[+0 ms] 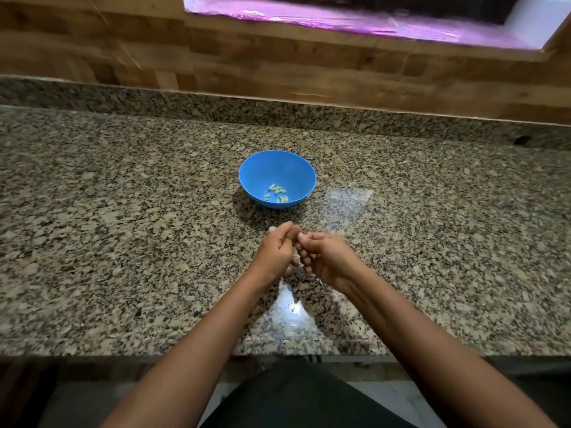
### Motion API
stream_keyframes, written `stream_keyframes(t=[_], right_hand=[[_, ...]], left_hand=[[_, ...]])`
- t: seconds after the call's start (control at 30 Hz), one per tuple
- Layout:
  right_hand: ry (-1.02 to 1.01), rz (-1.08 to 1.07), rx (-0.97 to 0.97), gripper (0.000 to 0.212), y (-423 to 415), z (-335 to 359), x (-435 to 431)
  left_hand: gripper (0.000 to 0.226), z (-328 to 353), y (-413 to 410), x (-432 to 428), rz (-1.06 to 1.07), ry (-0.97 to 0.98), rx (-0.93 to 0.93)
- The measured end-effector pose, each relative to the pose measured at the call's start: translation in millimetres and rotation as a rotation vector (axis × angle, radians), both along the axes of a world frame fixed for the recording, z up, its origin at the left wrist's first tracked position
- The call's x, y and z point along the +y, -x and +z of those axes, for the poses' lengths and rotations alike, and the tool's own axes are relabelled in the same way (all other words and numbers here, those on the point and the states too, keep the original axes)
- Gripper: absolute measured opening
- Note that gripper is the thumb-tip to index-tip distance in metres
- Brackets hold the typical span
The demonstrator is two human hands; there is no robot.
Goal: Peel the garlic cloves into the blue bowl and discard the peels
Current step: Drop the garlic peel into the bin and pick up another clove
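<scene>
The blue bowl (304, 168) stands on the granite counter (123, 242), with several peeled pale-green garlic cloves (276, 193) at its bottom. Just in front of the bowl, my left hand (276, 250) and my right hand (329, 259) meet with their fingers curled and fingertips together. A pale garlic clove (272, 229) pokes out past my left fingers; the rest of it is hidden between the hands. My right hand's thumb and fingers pinch at the same spot. The hands are slightly blurred.
A small pale scrap (293, 307) lies in a bright glare patch on the counter below my hands. The granite upstand and a wooden wall (278, 63) close off the back. The counter's front edge (154, 350) runs just before my body.
</scene>
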State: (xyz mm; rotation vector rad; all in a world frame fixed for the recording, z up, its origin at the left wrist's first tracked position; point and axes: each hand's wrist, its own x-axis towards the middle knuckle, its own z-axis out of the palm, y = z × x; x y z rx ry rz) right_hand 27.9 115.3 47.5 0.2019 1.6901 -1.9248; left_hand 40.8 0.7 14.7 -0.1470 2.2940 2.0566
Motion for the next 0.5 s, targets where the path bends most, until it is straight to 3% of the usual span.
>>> stream_keyframes(t=[0.07,0.13,0.2,0.23,0.27,0.37,0.43,0.5], right_hand=[[-0.256,0.039,0.286,0.022,-5.4,-3.3,-1.2],[-0.737,0.154,0.758,0.018,-9.1,-11.2,3.8],[-0.914,0.232,0.987,0.013,-11.2,-21.9,7.3],[-0.883,0.234,0.94,0.012,-12.9,-26.2,7.9],[-0.77,0.204,0.765,0.014,-13.2,-25.6,7.1],[-0.113,0.037,-0.02,0.021,-15.3,-16.0,3.7],[-0.067,0.019,-0.054,0.022,-18.4,-18.2,4.1],[-0.332,0.11,0.204,0.022,-22.4,-22.9,5.9]], left_hand=[[0.027,2.7,0.9,0.6,0.014,-0.037,-0.055],[0.025,3.7,2.5,2.2,-0.009,-0.05,-0.179],[0.022,2.1,-0.2,4.1,-0.028,-0.067,-0.272],[0.021,0.0,-2.7,4.9,-0.027,-0.046,-0.268],[0.02,-3.5,-6.1,5.3,-0.023,0.003,-0.229],[0.025,-15.5,-16.6,5.2,-0.014,0.183,-0.064],[0.027,-20.7,-19.9,3.6,-0.022,0.224,-0.043],[0.029,-22.7,-20.3,0.2,-0.059,0.22,-0.066]])
